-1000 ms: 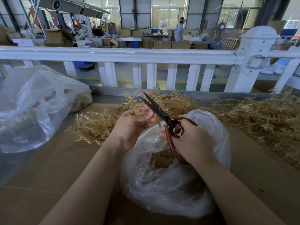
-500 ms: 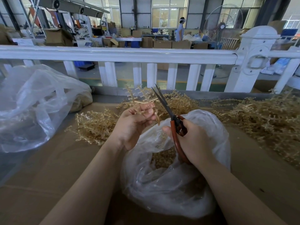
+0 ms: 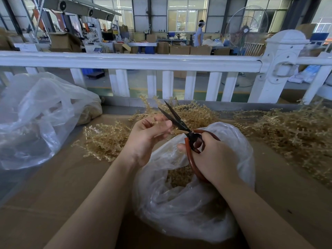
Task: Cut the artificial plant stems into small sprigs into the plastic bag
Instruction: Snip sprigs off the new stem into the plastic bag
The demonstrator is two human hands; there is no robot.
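Left hand (image 3: 150, 133) pinches a thin tan plastic stem (image 3: 177, 132), light and springy; best held just behind the cut. Right hand (image 3: 213, 155) grips part-open scissors (image 3: 177, 117) above the plastic bag (image 3: 233, 141).

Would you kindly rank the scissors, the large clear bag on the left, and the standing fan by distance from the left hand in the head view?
From the left hand, nearest first:
1. Scissors, blades just right of it.
2. Large clear bag, on the table's left.
3. Standing fan, far right, beyond the white railing.
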